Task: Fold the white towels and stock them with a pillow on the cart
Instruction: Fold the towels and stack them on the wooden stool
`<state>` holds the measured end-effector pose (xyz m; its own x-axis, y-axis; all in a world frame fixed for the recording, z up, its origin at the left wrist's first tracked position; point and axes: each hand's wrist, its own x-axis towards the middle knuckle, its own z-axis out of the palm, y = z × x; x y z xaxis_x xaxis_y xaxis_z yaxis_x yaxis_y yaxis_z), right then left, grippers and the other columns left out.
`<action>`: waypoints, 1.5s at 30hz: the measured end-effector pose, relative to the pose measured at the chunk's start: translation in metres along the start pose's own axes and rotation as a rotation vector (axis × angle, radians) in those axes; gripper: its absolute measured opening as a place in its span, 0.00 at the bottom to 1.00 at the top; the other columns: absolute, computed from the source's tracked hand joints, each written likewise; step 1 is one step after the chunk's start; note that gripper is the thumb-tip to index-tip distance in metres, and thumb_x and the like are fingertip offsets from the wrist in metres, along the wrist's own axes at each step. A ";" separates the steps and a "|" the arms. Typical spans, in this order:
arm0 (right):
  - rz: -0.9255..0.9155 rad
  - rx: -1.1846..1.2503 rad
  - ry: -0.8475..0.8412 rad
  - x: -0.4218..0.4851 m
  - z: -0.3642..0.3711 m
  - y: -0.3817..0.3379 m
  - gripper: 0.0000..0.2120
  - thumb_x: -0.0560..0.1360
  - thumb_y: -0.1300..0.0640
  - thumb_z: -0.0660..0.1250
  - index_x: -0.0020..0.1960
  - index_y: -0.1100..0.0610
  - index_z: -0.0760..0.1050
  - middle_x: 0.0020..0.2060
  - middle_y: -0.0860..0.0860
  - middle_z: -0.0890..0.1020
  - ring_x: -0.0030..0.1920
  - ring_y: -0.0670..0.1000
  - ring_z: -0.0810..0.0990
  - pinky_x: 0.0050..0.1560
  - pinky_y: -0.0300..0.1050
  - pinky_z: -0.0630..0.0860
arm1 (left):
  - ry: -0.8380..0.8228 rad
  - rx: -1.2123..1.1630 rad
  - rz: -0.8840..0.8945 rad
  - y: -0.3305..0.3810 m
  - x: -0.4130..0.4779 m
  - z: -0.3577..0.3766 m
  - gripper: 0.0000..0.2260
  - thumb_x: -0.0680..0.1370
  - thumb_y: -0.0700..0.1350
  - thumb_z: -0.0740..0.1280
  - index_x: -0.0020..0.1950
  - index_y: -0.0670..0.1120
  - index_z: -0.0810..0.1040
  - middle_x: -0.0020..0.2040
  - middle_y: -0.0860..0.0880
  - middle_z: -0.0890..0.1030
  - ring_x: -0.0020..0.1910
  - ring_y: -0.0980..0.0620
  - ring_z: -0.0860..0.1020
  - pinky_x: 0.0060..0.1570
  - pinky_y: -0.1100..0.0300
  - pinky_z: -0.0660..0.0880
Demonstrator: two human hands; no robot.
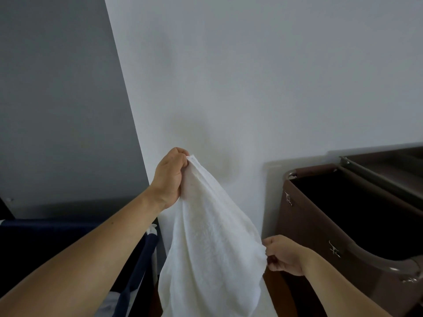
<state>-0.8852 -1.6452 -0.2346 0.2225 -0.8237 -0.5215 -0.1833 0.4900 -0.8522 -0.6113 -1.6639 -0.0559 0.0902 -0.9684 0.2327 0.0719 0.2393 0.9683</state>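
Containers first: brown cart bag [309,227] sits at the right edge of the frame, its mouth wide open and the inside just dark, so I can't tell what, if anything, is in it. It hangs from a curved grey rail [375,259] with two little metal clips showing on the brown side. Over at the lower left there's a navy fabric bin [137,271] with a bit of something white poking out near the bottom, too cut off to say what it is. Now the hands. Left hand [170,177] is up around the middle of the frame, fingers curled tight round one bunched corner of the white towel [210,255], so it's properly gripping it. Right hand [283,256] is lower down and to the right, pinching the towel's side edge between thumb and fingers, just beside the brown bag. The two hands are well apart, one high and one low, and the towel hangs between them in loose folds, running off the bottom of the frame, in front of a plain white wall [251,76]. Count: one towel, two hands, one brown bag, one navy bin, two clips.
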 end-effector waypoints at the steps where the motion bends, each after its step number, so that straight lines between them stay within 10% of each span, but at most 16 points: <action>1: 0.001 -0.077 0.050 -0.002 -0.002 -0.001 0.20 0.75 0.74 0.59 0.44 0.57 0.86 0.38 0.52 0.85 0.36 0.50 0.76 0.37 0.39 0.74 | 0.003 0.015 0.005 -0.001 0.000 -0.001 0.11 0.77 0.34 0.54 0.39 0.45 0.70 0.33 0.53 0.69 0.31 0.58 0.67 0.34 0.61 0.65; 8: -0.269 -0.188 0.584 0.005 -0.012 -0.019 0.07 0.79 0.68 0.64 0.47 0.58 0.78 0.37 0.58 0.82 0.28 0.51 0.78 0.28 0.38 0.75 | 0.128 0.012 -0.005 -0.006 0.010 -0.012 0.07 0.77 0.37 0.55 0.43 0.44 0.70 0.38 0.51 0.69 0.38 0.54 0.66 0.39 0.59 0.65; 21: -0.248 0.103 0.537 0.008 -0.013 -0.019 0.14 0.76 0.52 0.72 0.43 0.65 0.83 0.37 0.59 0.84 0.32 0.54 0.80 0.36 0.41 0.79 | 0.133 0.010 0.029 -0.009 0.009 -0.016 0.06 0.77 0.36 0.55 0.46 0.43 0.70 0.38 0.50 0.68 0.37 0.54 0.65 0.37 0.59 0.64; 36: -0.045 -0.296 0.704 -0.013 -0.029 -0.089 0.10 0.74 0.57 0.74 0.46 0.63 0.76 0.40 0.59 0.83 0.34 0.52 0.81 0.38 0.42 0.81 | 0.154 0.341 0.240 0.011 0.021 -0.032 0.05 0.79 0.38 0.59 0.55 0.43 0.70 0.40 0.52 0.71 0.34 0.57 0.68 0.33 0.63 0.68; 45: -0.522 -0.030 0.738 -0.060 -0.042 -0.189 0.06 0.68 0.67 0.70 0.34 0.62 0.75 0.25 0.56 0.73 0.26 0.52 0.68 0.30 0.41 0.63 | 0.582 0.309 0.491 0.064 0.033 -0.034 0.08 0.80 0.37 0.53 0.57 0.43 0.67 0.45 0.53 0.70 0.37 0.60 0.69 0.33 0.75 0.66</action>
<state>-0.9043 -1.7003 -0.0404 -0.3848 -0.9177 0.0991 -0.2581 0.0038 -0.9661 -0.5695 -1.6782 0.0106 0.5470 -0.5463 0.6343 -0.3792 0.5138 0.7695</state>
